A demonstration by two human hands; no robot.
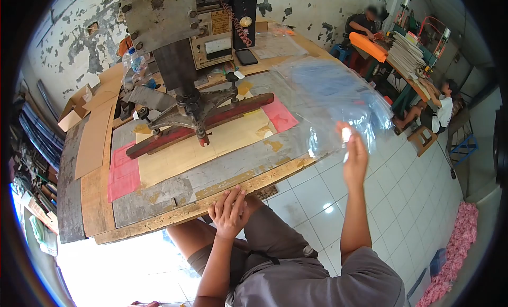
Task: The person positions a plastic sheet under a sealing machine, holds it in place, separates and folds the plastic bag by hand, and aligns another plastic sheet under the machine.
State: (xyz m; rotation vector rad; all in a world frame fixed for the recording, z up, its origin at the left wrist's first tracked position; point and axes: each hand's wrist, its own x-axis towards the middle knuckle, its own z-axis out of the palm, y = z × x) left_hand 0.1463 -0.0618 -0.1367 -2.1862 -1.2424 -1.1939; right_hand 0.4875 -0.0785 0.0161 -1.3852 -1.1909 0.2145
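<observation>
Left hand (230, 211), 1: palm down on the near wooden edge of your worktable (159, 218). Fingers loosely spread, nothing in the grip; probably placed there as a steadying rest.

Right hand (353, 156), 1: raised beside the table's right-hand end, just by the near side of the clear plastic sheets (328, 79). Fingers close together, a narrow grip. A white patch shows at the fingertips; whether you hold a sheet edge there cannot be told.

Clear plastic sheets, 1 loose pile: on the table's right end, glossy near side seeming to overhang the edge. Likely kept there for your right hand's easy reach.

Press bar (206, 124), 1: long, red-sided, slung under the press head, angled across the bed. Contact with the layers below cannot be told.

Yellow sheet (211, 153), 1: beneath the bar, running the same way, presumably as a working surface. Red layer (124, 174): showing at its 2 ends.

Phone (245, 56), 1: at the back, beside the control box (214, 42), out of your hands' way.

Room: open air over the tiled floor (301, 198) around your right forearm; a bare metal strip between yellow sheet and wooden edge. Tightest: under the bar.
</observation>
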